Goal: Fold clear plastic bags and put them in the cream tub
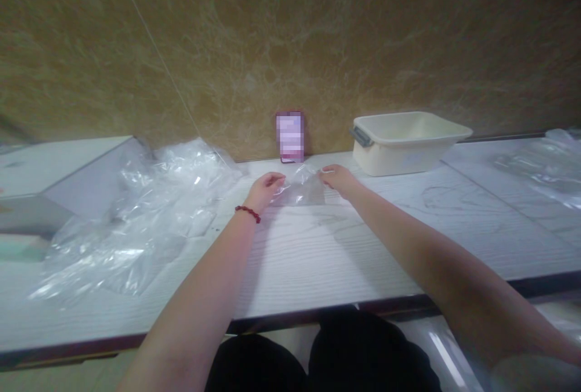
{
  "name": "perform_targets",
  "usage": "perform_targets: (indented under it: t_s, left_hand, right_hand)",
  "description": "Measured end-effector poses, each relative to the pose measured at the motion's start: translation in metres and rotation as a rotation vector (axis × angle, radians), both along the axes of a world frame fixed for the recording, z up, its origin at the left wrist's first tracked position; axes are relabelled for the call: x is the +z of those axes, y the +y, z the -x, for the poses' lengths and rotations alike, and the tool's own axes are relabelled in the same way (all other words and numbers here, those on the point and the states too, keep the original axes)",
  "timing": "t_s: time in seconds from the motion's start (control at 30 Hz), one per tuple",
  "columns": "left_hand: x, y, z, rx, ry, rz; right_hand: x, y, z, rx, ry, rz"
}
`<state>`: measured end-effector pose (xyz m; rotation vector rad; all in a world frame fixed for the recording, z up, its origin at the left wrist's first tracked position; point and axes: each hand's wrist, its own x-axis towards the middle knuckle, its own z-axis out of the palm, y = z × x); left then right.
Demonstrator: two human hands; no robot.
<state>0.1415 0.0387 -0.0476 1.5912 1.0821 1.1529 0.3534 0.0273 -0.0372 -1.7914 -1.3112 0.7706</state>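
Observation:
A small clear plastic bag (299,187) is stretched between my two hands, just above or on the pale wood-grain table. My left hand (267,189), with a dark red bead bracelet at the wrist, pinches the bag's left side. On the opposite side, my right hand (336,179) is closed on the bag's edge. A phone (290,137) with a blurred screen leans upright against the wall just behind the bag. Whether anything is inside the bag cannot be made out.
A heap of clear plastic bags (158,210) spreads over the left of the table, beside a white box (59,168). A cream plastic bin (403,153) with a grey handle stands at the back right. More clear plastic (551,165) lies far right. The marble-patterned wall (290,47) bounds the back.

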Motion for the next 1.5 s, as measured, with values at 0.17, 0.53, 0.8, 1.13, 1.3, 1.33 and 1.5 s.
perform_targets:
  t_s: [0.17,0.53,0.8,1.13,1.3,1.33,1.5]
  left_hand:
    - [0.000,0.000,0.001,-0.017,-0.028,0.016]
    - [-0.002,0.001,0.000,0.015,0.022,0.004]
    - [0.000,0.000,0.000,0.091,0.198,-0.056]
    - [0.007,-0.006,-0.001,0.151,0.174,0.146]
    - [0.013,-0.010,0.000,0.120,0.006,0.288]
    - [0.013,-0.011,0.000,0.119,0.003,0.294]
    - [0.010,-0.010,0.000,0.110,0.145,0.210]
  right_hand:
    - [0.008,-0.006,0.005,0.033,0.098,-0.024]
    - [0.032,-0.025,0.004,0.186,0.147,0.064]
    - [0.042,-0.030,0.003,0.013,-0.175,0.105]
    - [0.011,-0.010,-0.003,0.104,-0.026,-0.011]
    - [0.001,-0.004,-0.002,0.207,-0.012,-0.086]
    - [0.002,-0.004,-0.002,0.210,-0.041,-0.101]
    - [0.011,-0.010,-0.002,0.160,-0.176,-0.105]
